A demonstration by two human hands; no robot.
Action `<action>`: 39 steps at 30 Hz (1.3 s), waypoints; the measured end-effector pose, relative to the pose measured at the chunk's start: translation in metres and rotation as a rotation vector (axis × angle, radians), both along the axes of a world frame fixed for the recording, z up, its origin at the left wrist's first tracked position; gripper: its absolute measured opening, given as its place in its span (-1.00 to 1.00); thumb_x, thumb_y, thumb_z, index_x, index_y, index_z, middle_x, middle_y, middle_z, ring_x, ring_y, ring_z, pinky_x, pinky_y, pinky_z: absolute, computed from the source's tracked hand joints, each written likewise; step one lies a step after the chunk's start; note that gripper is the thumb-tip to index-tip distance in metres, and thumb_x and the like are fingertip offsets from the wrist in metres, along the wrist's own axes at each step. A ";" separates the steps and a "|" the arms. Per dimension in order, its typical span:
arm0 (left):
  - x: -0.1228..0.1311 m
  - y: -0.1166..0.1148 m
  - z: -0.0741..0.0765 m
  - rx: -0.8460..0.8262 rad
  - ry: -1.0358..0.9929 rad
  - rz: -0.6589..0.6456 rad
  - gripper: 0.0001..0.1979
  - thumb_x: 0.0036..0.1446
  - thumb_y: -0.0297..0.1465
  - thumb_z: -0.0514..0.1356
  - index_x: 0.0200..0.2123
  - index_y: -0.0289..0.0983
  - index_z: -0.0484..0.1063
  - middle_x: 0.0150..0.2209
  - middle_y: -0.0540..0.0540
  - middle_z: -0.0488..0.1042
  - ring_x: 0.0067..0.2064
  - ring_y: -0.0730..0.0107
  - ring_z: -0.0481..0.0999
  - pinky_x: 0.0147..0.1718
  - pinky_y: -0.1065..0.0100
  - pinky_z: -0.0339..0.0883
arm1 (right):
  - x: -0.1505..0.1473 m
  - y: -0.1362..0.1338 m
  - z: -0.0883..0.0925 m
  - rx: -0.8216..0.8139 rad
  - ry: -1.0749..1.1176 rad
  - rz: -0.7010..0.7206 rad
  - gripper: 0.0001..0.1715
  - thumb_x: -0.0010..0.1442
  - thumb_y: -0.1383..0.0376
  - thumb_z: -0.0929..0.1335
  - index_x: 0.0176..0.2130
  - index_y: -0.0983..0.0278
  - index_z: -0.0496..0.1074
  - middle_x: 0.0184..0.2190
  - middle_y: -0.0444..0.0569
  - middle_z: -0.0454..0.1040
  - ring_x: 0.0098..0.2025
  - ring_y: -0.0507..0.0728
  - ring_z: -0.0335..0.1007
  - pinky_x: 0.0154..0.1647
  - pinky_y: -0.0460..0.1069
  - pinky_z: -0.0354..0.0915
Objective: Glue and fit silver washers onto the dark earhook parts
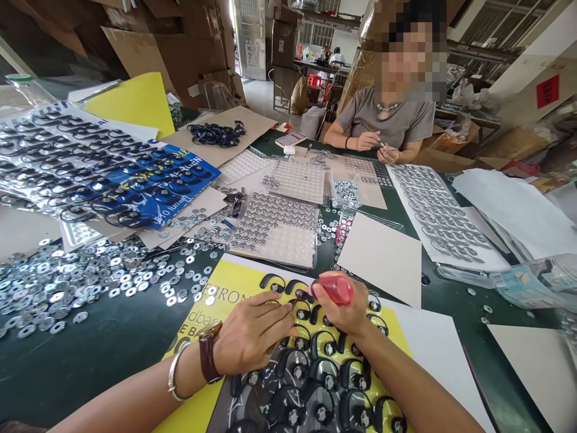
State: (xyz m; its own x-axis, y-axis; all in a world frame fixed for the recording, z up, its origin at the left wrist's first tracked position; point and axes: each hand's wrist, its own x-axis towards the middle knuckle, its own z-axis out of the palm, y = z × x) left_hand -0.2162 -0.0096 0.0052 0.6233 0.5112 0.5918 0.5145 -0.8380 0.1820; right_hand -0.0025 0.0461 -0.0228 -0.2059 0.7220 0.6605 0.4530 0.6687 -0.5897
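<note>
Rows of black ear-hook pieces [322,379], many with a small silver part on them, lie on a yellow and dark printed sheet [192,412] in front of me. My right hand [345,316] is wrapped round a red, rounded tool or small bottle [334,290], slanted down to the left; its tip is not clear. Over the upper left of the rows, my left hand [252,331] has its fingers drawn together, their tips close to the red thing's lower end. Whatever is between its fingertips is hidden or too small to name.
Loose silver washers [67,288] are heaped at the left. Ahead are a tray of round metal parts [274,222] and a grey card [383,252]. A sheet of black hooks [103,168] lies left; grey pieces [442,216] lie right. A co-worker [387,120] sits across the table.
</note>
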 end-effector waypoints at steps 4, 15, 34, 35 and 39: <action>0.000 0.000 0.001 0.000 -0.003 -0.004 -0.79 0.21 -0.51 0.07 -0.10 -0.38 0.41 -0.24 -0.19 0.60 -0.26 0.29 0.60 -0.08 0.16 0.48 | 0.001 0.000 -0.003 -0.046 0.008 0.016 -0.89 0.12 0.28 0.41 -0.29 0.23 0.42 -0.47 -0.07 0.55 -0.51 0.10 0.49 -0.45 -0.02 0.44; 0.000 0.003 0.001 -0.034 -0.045 0.001 -0.84 0.19 -0.53 0.14 -0.14 -0.39 0.42 -0.24 -0.16 0.61 -0.26 0.29 0.61 -0.09 0.16 0.48 | 0.001 0.000 0.001 -0.005 -0.002 0.037 -0.92 0.13 0.31 0.40 -0.31 0.22 0.40 -0.50 -0.08 0.54 -0.54 0.07 0.46 -0.50 -0.04 0.40; -0.004 0.014 0.008 -0.220 -0.204 0.038 -0.87 0.20 -0.57 0.11 -0.25 -0.29 0.41 -0.30 -0.02 0.61 -0.34 0.43 0.60 -0.08 0.24 0.43 | -0.004 0.001 0.003 0.045 -0.027 0.114 -0.91 0.16 0.28 0.40 -0.33 0.24 0.40 -0.45 -0.07 0.56 -0.54 0.03 0.44 -0.52 -0.08 0.36; -0.005 0.016 0.009 -0.234 -0.201 0.045 -0.88 0.20 -0.57 0.11 -0.26 -0.29 0.42 -0.31 -0.01 0.61 -0.34 0.43 0.60 -0.08 0.24 0.43 | -0.004 0.001 0.003 0.041 -0.027 0.126 -0.91 0.16 0.28 0.40 -0.32 0.25 0.40 -0.44 -0.06 0.56 -0.53 0.03 0.45 -0.51 -0.08 0.36; -0.006 0.025 0.011 -0.259 -0.189 0.056 -0.88 0.22 -0.54 0.12 -0.31 -0.30 0.45 -0.40 -0.01 0.59 -0.42 0.44 0.56 -0.13 0.23 0.44 | -0.003 0.000 0.002 0.094 -0.075 0.137 -0.84 0.17 0.23 0.41 -0.27 0.25 0.40 -0.43 -0.06 0.57 -0.49 0.06 0.49 -0.47 -0.06 0.38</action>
State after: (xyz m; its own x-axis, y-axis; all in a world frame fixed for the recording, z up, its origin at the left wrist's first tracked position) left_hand -0.2219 0.0152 0.0160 0.4812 0.6903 0.5404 0.4956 -0.7226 0.4819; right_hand -0.0054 0.0462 -0.0203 -0.3494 0.6199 0.7026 0.3944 0.7775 -0.4898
